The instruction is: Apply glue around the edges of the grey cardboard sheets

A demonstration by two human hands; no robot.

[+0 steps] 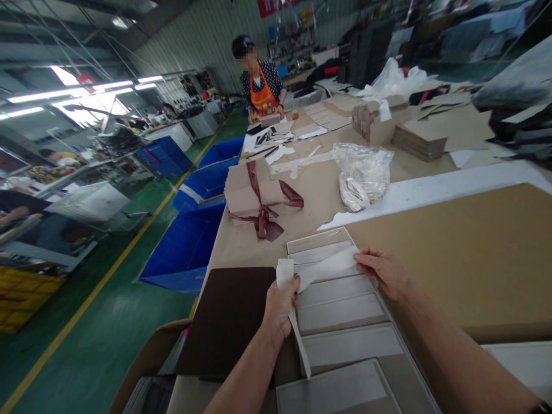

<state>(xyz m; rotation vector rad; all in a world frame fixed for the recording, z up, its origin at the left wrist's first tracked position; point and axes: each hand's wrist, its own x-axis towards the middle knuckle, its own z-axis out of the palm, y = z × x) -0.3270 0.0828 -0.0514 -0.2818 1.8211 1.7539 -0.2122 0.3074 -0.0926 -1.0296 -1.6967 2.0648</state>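
Note:
A white paper strip (330, 268) stretches between my two hands, above a row of flat, pale panels with light rims (345, 310). My left hand (279, 307) is closed on the strip's left part, with one piece standing up over the thumb and a narrow tail hanging down toward the nearest panel. At the other end, my right hand (383, 270) pinches the strip between thumb and fingers. Left of the panels lies a dark brown flat board (228, 316), partly behind my left forearm.
Beyond the panels sits a pinkish box stack tied with a maroon ribbon (264, 215). A clear plastic bag (360, 178) and cardboard stacks (420, 138) lie farther right. Blue bins (181, 247) line the table's left side. A person in an orange apron (264, 95) stands at the far end.

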